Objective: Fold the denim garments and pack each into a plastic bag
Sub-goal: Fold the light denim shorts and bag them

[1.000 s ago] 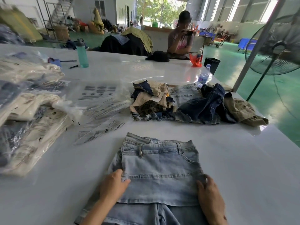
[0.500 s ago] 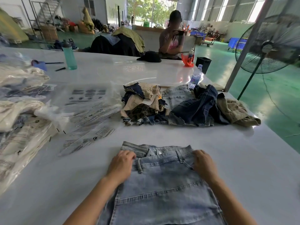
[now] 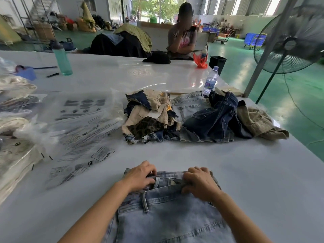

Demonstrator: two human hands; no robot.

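Observation:
A light blue denim garment lies flat on the white table right in front of me, waistband at its far end. My left hand grips the waistband at its left, fingers curled over the edge. My right hand grips the waistband at its right in the same way. Clear plastic bags with black printing lie spread to the left. A heap of unfolded denim and tan garments sits further back in the middle.
Bagged cream garments are stacked at the left edge. A teal bottle, a water bottle and a black bin stand further back. A person sits at the far side. A standing fan is off the table's right edge.
Both hands moved from the garment's near fold up to the waistband and now curl over its edge. The waistband end has come closer to me.

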